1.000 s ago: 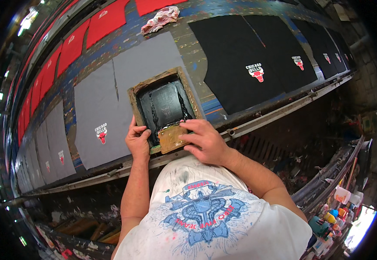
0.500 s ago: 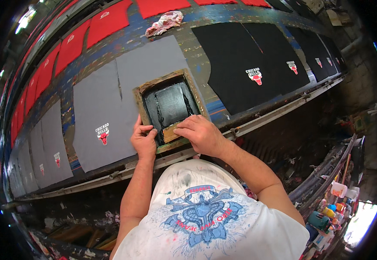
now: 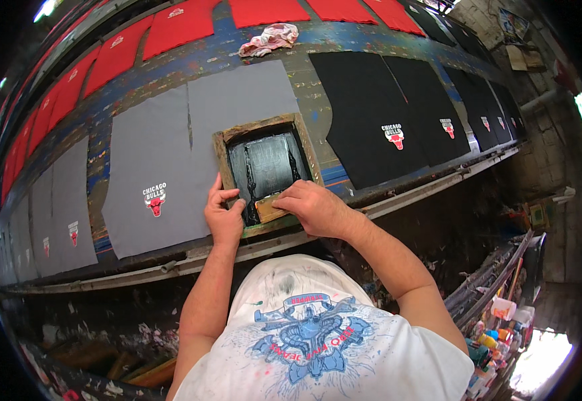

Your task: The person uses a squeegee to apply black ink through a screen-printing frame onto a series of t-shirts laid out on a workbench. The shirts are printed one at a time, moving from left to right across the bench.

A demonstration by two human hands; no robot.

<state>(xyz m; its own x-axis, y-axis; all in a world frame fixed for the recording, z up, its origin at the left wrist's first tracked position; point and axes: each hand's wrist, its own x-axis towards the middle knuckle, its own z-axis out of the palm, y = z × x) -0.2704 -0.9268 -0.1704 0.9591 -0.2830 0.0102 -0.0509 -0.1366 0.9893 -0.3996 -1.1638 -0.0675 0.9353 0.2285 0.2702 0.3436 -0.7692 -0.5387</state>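
A small wooden screen printing frame point(image 3: 309, 157) lies on the right part of a grey fabric piece, by the table's near edge. Dark, wet-looking ink streaks both sides of its mesh. My left hand point(image 3: 224, 212) grips the frame's lower left side, fingers along the outside and thumb near the inner edge. Inside the frame, at the near end, my right hand point(image 3: 311, 206) pinches a wooden-handled squeegee point(image 3: 268, 210). The squeegee's blade edge is hidden. Left of the frame, the grey fabric point(image 3: 147, 144) carries a small white and red emblem point(image 3: 155, 199).
Black fabric pieces point(image 3: 351, 107) with similar emblems lie to the right, more grey ones to the left. Red pieces point(image 3: 177, 30) line the far side. A crumpled stained rag point(image 3: 269, 40) lies mid-table. A metal rail point(image 3: 411, 200) runs along the near edge. Bottles point(image 3: 495, 337) stand lower right.
The view has shifted slightly, so the table appears a little lower. Both hands keep their holds, with the squeegee still at the frame's near end.
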